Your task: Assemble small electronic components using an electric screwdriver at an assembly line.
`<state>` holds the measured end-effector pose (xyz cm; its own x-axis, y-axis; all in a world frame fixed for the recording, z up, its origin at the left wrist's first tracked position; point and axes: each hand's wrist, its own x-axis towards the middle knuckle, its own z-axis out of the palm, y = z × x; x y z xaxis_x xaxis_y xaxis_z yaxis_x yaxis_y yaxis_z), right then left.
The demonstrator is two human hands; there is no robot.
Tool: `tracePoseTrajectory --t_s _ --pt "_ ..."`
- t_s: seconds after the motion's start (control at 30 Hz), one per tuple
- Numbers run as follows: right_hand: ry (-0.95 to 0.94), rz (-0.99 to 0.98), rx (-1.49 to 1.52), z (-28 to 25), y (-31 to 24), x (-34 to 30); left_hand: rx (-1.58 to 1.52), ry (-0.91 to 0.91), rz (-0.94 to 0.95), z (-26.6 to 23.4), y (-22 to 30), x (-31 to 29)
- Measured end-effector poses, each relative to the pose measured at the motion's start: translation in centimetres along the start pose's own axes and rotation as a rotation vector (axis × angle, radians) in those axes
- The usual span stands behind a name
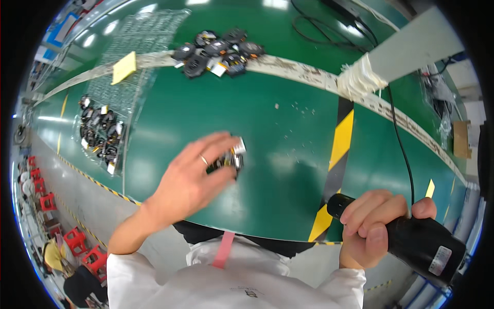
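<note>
Two hands are busy: your left hand [193,177] pinches a small black part [231,158], your right hand [373,226] wraps tight around a black tool [417,242].

Glossy green worktable [216,110] (ceiling lights mirrored in it), grey floor [77,185], red stools [77,242] at left

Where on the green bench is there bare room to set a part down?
Bare green table between the left hand and the striped tape, and ahead up to the pile of parts. Crowded at the left, around the bagged parts.
</note>
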<state>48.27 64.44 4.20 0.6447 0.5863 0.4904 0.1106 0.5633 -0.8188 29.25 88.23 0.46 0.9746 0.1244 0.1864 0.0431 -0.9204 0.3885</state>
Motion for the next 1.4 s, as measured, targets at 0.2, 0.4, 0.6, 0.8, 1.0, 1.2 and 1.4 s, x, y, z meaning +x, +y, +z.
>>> tracePoseTrajectory --t_s 0.2,0.4,0.6,0.8,1.0,1.2,1.4 --pt "-0.221 0.007 -0.128 -0.1 0.2 1.7 -0.244 -0.039 0.317 3.1 3.0 2.2" --pt "-0.176 -0.126 -0.132 -0.9 1.3 1.7 -0.508 -0.179 0.433 6.1 2.5 5.6" --pt "-0.313 0.008 -0.153 -0.6 1.7 2.2 -0.599 -0.222 0.336 5.9 1.7 5.4" --pt "-0.364 0.074 -0.111 -0.3 2.0 2.6 -0.611 -0.159 0.276 6.1 1.8 5.5" --pt "-0.367 0.062 -0.129 -0.3 2.6 2.2 -0.544 -0.066 0.329 7.2 2.0 4.9" --pt "-0.303 -0.018 -0.067 0.0 3.1 1.6 -0.498 0.004 0.352 7.5 2.3 4.6" --pt "-0.228 -0.083 -0.101 0.2 3.5 1.3 -0.481 0.036 0.345 7.8 2.3 4.4"
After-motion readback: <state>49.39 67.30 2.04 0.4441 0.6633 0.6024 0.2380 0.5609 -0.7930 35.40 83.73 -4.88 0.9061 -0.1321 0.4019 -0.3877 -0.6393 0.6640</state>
